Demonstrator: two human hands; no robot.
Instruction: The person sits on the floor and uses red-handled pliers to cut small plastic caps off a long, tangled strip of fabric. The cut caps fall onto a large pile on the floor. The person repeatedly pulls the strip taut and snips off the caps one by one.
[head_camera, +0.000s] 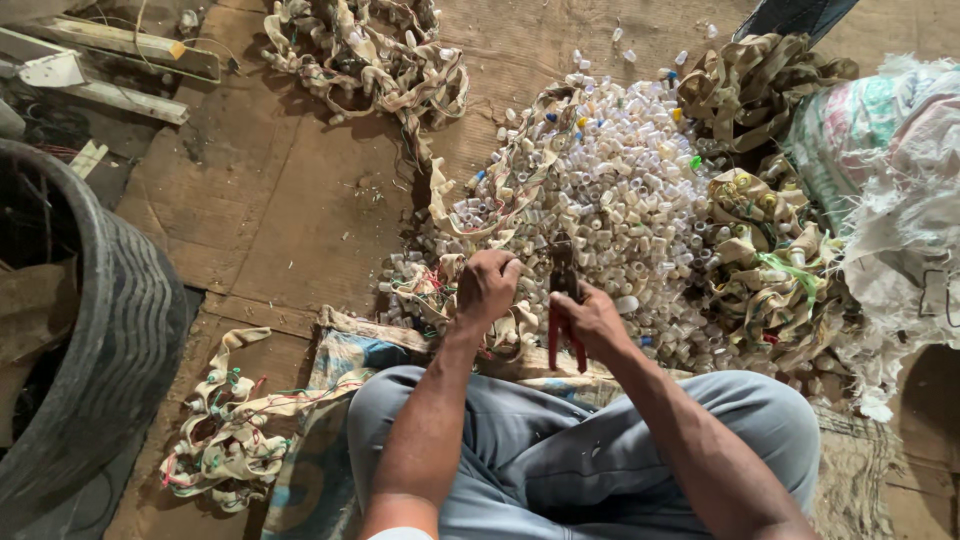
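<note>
In the head view, a person sits on the floor (300, 190) of worn brown boards, grey-trousered knees filling the lower middle of the frame. The right hand (592, 318) is clamped around the red handles of a pair of pliers (563, 300), whose dark head points up toward the middle of the frame. The left hand (487, 288), just left of the pliers, is closed on a piece of the beige strip (515, 325) that trails below it. Both hands sit at the lower edge of a large heap of small white plastic caps (610, 190) in the centre. More tangled beige strips with coloured wires lie at upper centre (370, 50), at right (770, 270) and at lower left (225, 440). A black tyre (120, 340) stands at the left edge, and a white woven sack (900, 200) at the right edge.
</note>
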